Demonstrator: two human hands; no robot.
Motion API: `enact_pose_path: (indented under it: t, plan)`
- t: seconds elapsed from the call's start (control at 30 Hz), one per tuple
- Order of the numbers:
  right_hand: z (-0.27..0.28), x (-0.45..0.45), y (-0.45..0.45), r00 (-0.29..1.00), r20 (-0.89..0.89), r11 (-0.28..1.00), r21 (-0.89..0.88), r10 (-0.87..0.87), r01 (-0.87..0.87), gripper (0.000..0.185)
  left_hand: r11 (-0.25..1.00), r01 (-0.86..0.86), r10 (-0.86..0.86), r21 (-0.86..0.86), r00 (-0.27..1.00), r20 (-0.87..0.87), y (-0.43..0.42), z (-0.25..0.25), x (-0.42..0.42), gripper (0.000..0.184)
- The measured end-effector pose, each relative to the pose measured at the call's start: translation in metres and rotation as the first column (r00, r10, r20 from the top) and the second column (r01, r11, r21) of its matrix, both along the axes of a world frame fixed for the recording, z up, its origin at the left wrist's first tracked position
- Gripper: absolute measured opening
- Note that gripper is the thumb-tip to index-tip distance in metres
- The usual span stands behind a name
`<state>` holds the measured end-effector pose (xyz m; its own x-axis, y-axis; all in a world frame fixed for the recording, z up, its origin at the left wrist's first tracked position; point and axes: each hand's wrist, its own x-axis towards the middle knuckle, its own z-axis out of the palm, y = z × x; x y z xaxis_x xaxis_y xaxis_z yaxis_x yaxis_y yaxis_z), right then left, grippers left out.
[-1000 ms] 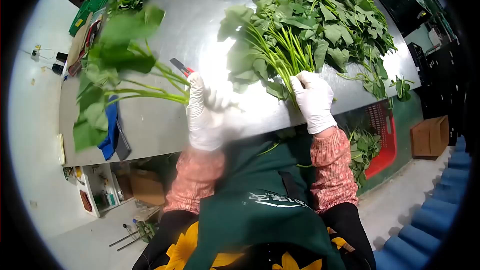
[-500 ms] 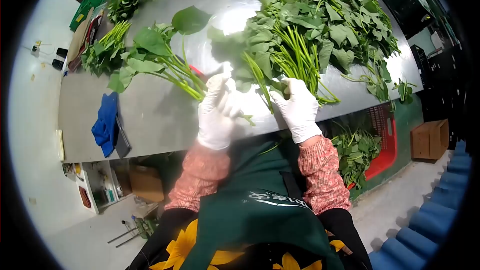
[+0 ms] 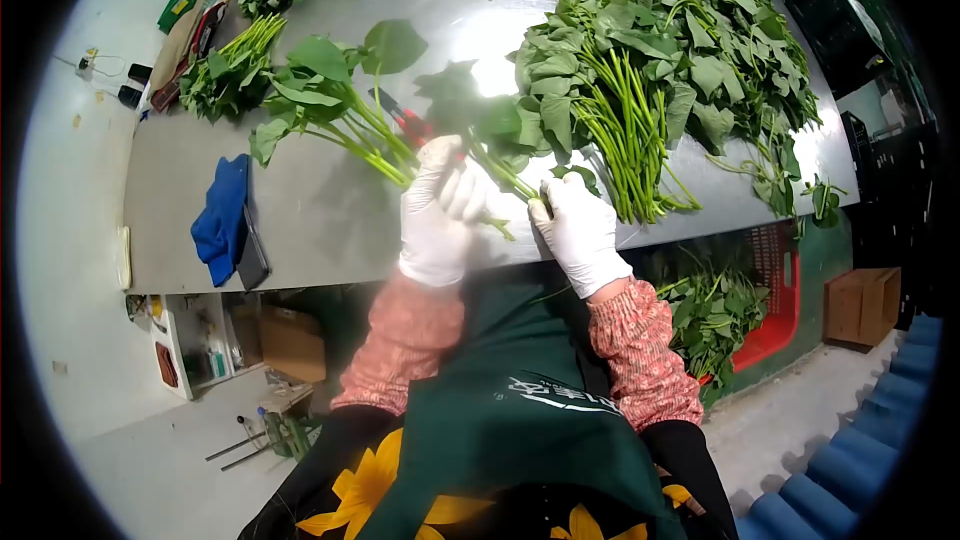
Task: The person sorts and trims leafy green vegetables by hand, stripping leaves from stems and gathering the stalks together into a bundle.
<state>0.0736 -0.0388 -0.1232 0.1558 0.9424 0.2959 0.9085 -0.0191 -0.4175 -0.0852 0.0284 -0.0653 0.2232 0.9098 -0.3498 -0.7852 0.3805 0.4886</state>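
White wall (image 3: 60, 200) runs down the far left of the room, with a low shelf unit (image 3: 178, 350) and a cardboard box (image 3: 292, 342) beneath the table's edge. Above them, on the metal table (image 3: 310, 205), lie a blue cloth (image 3: 220, 225) and a dark flat object (image 3: 254, 252) beside it. Farther back, a small bunch of leafy greens (image 3: 232, 68) lies apart, its stems gathered together.

Near the middle, the gloved left hand (image 3: 436, 225) is mostly closed around a few leafy stems (image 3: 365, 143), their leaves spreading left; a red-handled cutting tool (image 3: 413, 129) shows at its fingers. Bright glare whitens the metal nearby. The gloved right hand (image 3: 582, 232) is partly closed, thumb and fingers pinching the lower end of a single stem (image 3: 512, 178).

By appearance, sorting is partway: one bunch lies separate, the left hand's handful is small, and a large heap of leafy greens (image 3: 650, 35) remains unsorted on the right.

Below that heap, a red crate (image 3: 784, 315) contains more greens (image 3: 715, 328). Farther right, an open brown carton (image 3: 860, 308) rests on the pale floor, near ridged blue material (image 3: 860, 455).
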Motion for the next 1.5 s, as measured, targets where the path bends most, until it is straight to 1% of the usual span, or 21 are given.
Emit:
enact_pose_path:
  t: [0.03, 0.07, 0.1, 0.13, 0.23, 0.27, 0.37, 0.57, 0.6, 0.73, 0.83, 0.87, 0.97, 1.0, 1.07, 1.17, 1.23, 1.27, 1.3, 1.37, 1.5]
  plan:
    - [0.0, 0.0, 0.0, 1.0, -0.007, 1.0, -0.003, 0.007, -0.007, 0.018, 0.999, -0.036, 0.035, -0.036, 0.999, -0.023, 0.001, 0.001, -0.003, 0.012]
    - [-0.001, 0.0, -0.001, 1.0, -0.013, 1.0, -0.007, 0.013, -0.013, 0.017, 0.991, 0.026, -0.031, 0.134, 0.999, 0.036, 0.003, -0.007, -0.009, 0.012]
    - [-0.002, 0.0, -0.002, 1.0, -0.02, 1.0, -0.01, 0.018, -0.018, 0.017, 0.996, -0.015, 0.015, 0.087, 1.0, 0.005, 0.003, -0.006, -0.01, 0.012]
    - [-0.01, 0.002, -0.002, 0.998, -0.058, 0.991, 0.129, 0.035, -0.027, 0.018, 0.998, -0.056, 0.057, 0.042, 0.998, -0.027, 0.003, -0.002, -0.01, 0.012]
    - [-0.002, 0.008, -0.005, 0.798, -0.603, 1.0, 0.029, 0.021, -0.005, 0.016, 0.976, -0.191, 0.175, -0.107, 0.975, -0.138, 0.0, 0.01, -0.004, 0.013]
    - [0.005, 0.009, -0.007, 0.724, -0.689, 0.998, -0.065, -0.04, -0.007, 0.015, 0.986, -0.155, 0.146, -0.067, 0.982, -0.124, 0.0, 0.003, -0.008, 0.013]
    - [0.015, 0.011, -0.012, 0.584, -0.81, 0.999, -0.042, -0.053, 0.032, 0.018, 0.993, -0.11, 0.101, -0.048, 0.981, -0.168, -0.003, 0.004, -0.002, 0.012]
    - [0.028, 0.007, -0.017, 0.605, -0.795, 0.993, 0.028, -0.046, 0.111, 0.027, 0.992, 0.074, -0.061, 0.099, 0.99, -0.128, -0.007, -0.01, 0.002, 0.01]
    - [0.036, 0.007, -0.019, 0.627, -0.773, 0.994, -0.039, -0.098, 0.107, 0.026, 0.989, 0.09, -0.071, 0.113, 0.985, -0.157, -0.009, -0.008, 0.004, 0.01]
    - [0.037, -0.003, -0.023, 0.751, -0.658, 0.984, 0.166, 0.056, 0.072, 0.026, 0.971, 0.206, -0.155, 0.12, 0.927, -0.341, -0.021, -0.001, 0.02, 0.01]
    - [0.044, -0.006, -0.027, 0.961, -0.259, 0.963, 0.266, 0.098, -0.026, 0.026, 0.984, 0.166, -0.131, 0.057, 0.909, -0.395, -0.028, 0.003, 0.028, 0.014]
    - [0.046, -0.008, -0.028, 0.97, -0.221, 0.968, 0.248, 0.099, -0.042, 0.029, 0.981, 0.162, -0.105, 0.105, 0.906, -0.411, -0.027, -0.002, 0.027, 0.015]
    - [0.052, -0.01, -0.035, 0.862, -0.502, 0.998, 0.048, 0.063, -0.044, 0.034, 0.965, 0.248, -0.203, 0.09, 0.917, -0.344, -0.029, 0.006, 0.022, 0.013]
    - [0.052, -0.008, -0.036, 0.777, -0.629, 1.0, -0.007, 0.01, -0.018, 0.042, 0.967, 0.225, -0.158, 0.119, 0.897, -0.412, -0.027, 0.005, 0.023, 0.013]
    - [0.051, 0.003, -0.034, 0.645, -0.764, 0.98, -0.127, 0.001, -0.153, 0.042, 0.935, 0.346, -0.305, 0.076, 0.896, -0.324, -0.027, 0.008, 0.02, 0.014]
    - [0.054, 0.007, -0.029, 0.408, -0.913, 0.941, -0.113, 0.028, -0.319, 0.021, 0.913, 0.406, -0.375, 0.029, 0.867, -0.329, -0.029, -0.005, 0.024, 0.018]
    - [0.065, 0.006, -0.03, 0.409, -0.905, 0.95, -0.223, -0.119, -0.218, 0.017, 0.9, 0.434, -0.387, 0.033, 0.833, -0.395, -0.031, -0.002, 0.029, 0.02]
    - [0.042, 0.01, -0.029, 0.516, -0.857, 0.984, -0.104, -0.015, -0.144, 0.025, 0.879, 0.474, -0.424, 0.053, 0.827, -0.369, -0.031, 0.004, 0.025, 0.021]
    - [0.045, 0.012, -0.028, 0.46, -0.88, 0.963, -0.217, -0.122, -0.16, 0.022, 0.869, 0.494, -0.444, 0.043, 0.815, -0.373, -0.026, 0.003, 0.023, 0.02]
    - [0.058, -0.004, -0.028, 0.125, -0.992, 1.0, 0.027, 0.028, -0.015, 0.021, 0.923, 0.384, -0.367, -0.02, 0.864, -0.344, -0.033, 0.008, 0.03, 0.015]
    - [0.037, -0.006, -0.03, 0.342, -0.938, 0.975, 0.12, 0.051, 0.184, 0.017, 0.899, 0.438, -0.43, -0.022, 0.872, -0.233, -0.03, -0.01, 0.025, 0.008]
